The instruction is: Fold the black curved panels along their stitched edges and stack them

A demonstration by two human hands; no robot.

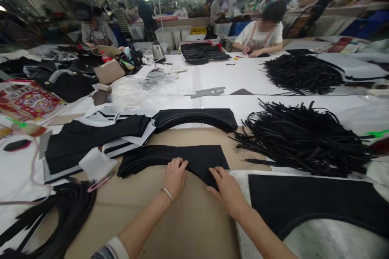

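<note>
A stack of black curved material pieces [179,154] lies on the brown board [170,218] in front of me. At the inner curve of this stack is my left hand [176,178], its fingers closed together on the edge near the middle. My right hand [227,188] grips the right end of the top piece, fingers above and the thumb at its lower edge. The undersides of the fingers are hidden. Just beyond lies another neat stack of black curved pieces [194,118]. To the right, a single wide black curved panel [304,198] rests on a pale surface.
A heap of thin black strips [306,137] lies at right, with another strip heap [300,75] behind. Coiled black strips [69,210] and a pink-handled tool [101,182] are at left. Black bags [63,83] crowd the far left. A co-worker [261,34] sits across the table.
</note>
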